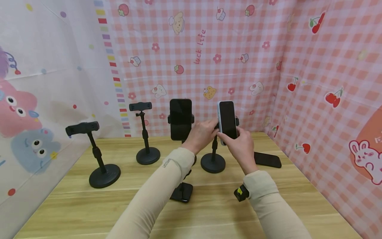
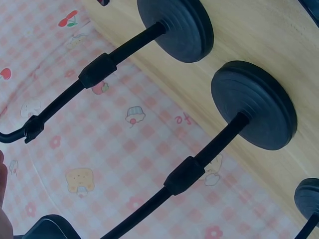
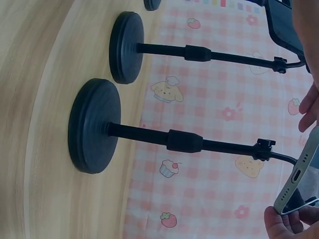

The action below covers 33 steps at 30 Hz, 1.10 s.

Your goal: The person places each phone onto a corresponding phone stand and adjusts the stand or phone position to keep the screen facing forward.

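Note:
A light-edged smartphone (image 1: pixel 228 118) with a dark screen stands upright at the clamp of a black phone stand (image 1: pixel 213 163). My right hand (image 1: pixel 240 142) grips its lower part, thumb across the front and fingers behind. The phone's bottom edge with its charging port shows in the right wrist view, above the fingertips (image 3: pixel 281 224). At the phone's left side my left hand (image 1: pixel 203 132) holds the clamp's black arm, its fingertips partly hidden. Just left, another black phone (image 1: pixel 180 119) sits upright in a second stand's clamp, whose pole my left forearm partly covers.
Two phone stands with bare clamps, one near (image 1: pixel 104 176) and one farther back (image 1: pixel 148 156), are on the left. A black phone (image 1: pixel 267 159) lies flat at the right; another dark phone (image 1: pixel 182 192) is at the front middle. Patterned cloth (image 1: pixel 197 83) hangs behind the table.

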Tool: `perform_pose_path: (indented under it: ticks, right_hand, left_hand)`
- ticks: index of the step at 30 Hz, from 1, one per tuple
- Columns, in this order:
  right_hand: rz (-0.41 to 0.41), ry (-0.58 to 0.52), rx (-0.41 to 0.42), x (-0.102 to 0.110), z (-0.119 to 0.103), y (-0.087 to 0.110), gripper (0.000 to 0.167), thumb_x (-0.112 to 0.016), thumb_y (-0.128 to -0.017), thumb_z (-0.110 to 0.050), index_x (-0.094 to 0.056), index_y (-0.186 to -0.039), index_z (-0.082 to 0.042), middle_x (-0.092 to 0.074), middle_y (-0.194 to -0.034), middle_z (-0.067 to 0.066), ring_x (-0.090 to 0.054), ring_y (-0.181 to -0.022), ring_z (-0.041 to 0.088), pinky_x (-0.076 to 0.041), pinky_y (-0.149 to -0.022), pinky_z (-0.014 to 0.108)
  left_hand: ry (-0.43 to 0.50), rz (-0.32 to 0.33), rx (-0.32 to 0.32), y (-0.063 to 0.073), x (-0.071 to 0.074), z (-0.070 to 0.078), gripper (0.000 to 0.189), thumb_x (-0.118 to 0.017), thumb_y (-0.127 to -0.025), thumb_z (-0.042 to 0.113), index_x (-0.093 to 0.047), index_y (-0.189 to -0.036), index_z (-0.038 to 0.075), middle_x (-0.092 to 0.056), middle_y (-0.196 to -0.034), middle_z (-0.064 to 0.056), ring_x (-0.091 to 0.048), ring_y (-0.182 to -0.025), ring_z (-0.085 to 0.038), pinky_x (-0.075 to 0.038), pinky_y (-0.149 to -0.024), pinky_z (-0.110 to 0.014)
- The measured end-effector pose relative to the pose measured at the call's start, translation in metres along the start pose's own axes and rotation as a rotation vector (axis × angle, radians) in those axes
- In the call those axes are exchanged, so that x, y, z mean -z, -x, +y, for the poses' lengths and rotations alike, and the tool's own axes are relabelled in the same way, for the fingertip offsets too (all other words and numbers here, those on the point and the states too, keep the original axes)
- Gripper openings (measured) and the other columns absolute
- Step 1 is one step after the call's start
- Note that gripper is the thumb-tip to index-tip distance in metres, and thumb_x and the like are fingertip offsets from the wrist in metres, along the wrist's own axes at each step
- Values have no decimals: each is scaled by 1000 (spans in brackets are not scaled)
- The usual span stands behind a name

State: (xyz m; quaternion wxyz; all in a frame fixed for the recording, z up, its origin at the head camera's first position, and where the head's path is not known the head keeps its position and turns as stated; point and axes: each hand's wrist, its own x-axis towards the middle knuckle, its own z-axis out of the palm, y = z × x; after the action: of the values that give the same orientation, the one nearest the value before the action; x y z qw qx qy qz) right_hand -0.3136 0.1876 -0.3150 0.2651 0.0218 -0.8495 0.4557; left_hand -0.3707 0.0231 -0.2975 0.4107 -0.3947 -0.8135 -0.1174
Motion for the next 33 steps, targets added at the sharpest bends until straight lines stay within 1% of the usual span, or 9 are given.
perform_pose_path:
  ticks: [3, 6, 8, 13, 18, 21, 26, 29, 33]
  right_hand:
    - [25, 15, 14, -1, 1, 0, 62, -72, -80, -65, -68, -104, -8, -60, -93, 12, -55, -78, 28, -45, -65, 40]
    - [40, 37, 6, -2, 1, 1, 68, -72, -79, -66, -66, -108, -5, -56, -102, 13, -51, -87, 29, -42, -70, 40]
    - [45, 38, 2, -2, 1, 1, 69, -72, -79, -66, -65, -108, -4, -54, -104, 14, -49, -91, 29, -41, -71, 41]
    - [51, 38, 10, -3, 0, 1, 70, -72, -78, -67, -65, -107, -4, -54, -103, 14, -49, -91, 30, -40, -72, 41]
    - [53, 46, 5, -3, 1, 1, 73, -72, -78, -67, -64, -112, -3, -54, -105, 14, -49, -93, 30, -41, -73, 42]
    - [52, 57, -5, -3, 1, 1, 77, -71, -78, -68, -63, -117, -2, -54, -108, 15, -49, -95, 31, -43, -76, 44]
    - [44, 71, -19, -3, 2, 0, 85, -70, -78, -70, -59, -127, -1, -53, -113, 17, -50, -99, 32, -44, -81, 47]
    - [44, 77, -21, -2, 2, 0, 85, -70, -79, -68, -58, -128, -1, -53, -112, 17, -50, -98, 32, -44, -81, 47]
    - [68, 95, -11, -2, 3, -1, 76, -74, -80, -61, -59, -124, -1, -53, -108, 16, -49, -95, 32, -43, -76, 45]
  left_hand:
    - [-22, 6, -18, 1, 0, -1, 11, -67, -96, 16, -61, -101, 8, -64, -79, -3, -64, -70, -14, -51, -60, -26]
    - [-37, 10, -37, 2, 0, -1, 11, -67, -96, 15, -61, -100, 7, -63, -78, -3, -64, -69, -15, -51, -60, -26]
    - [-40, 10, -45, 2, 1, -1, 12, -67, -96, 15, -60, -101, 6, -63, -79, -3, -64, -69, -15, -51, -60, -26]
    - [-62, 15, -64, 3, 1, -1, 18, -68, -95, 16, -61, -106, 4, -65, -82, -5, -65, -71, -16, -53, -63, -27]
    - [-132, 53, -119, 4, -1, -1, 21, -70, -94, 16, -63, -107, 1, -66, -84, -7, -64, -69, -16, -53, -62, -27]
    - [-169, 74, -137, 6, -2, 0, 24, -70, -94, 16, -64, -110, -1, -68, -89, -8, -65, -72, -17, -54, -66, -28]
    - [-198, 82, -135, 8, -4, 0, 29, -70, -94, 17, -63, -114, -3, -70, -99, -10, -68, -83, -18, -56, -78, -28]
    - [-195, 84, -138, 8, -4, 1, 30, -70, -94, 16, -63, -116, -3, -70, -103, -11, -68, -88, -19, -55, -82, -29]
    - [-197, 100, -164, 8, -4, 1, 29, -69, -95, 15, -63, -116, -4, -70, -104, -12, -69, -90, -20, -55, -83, -29]
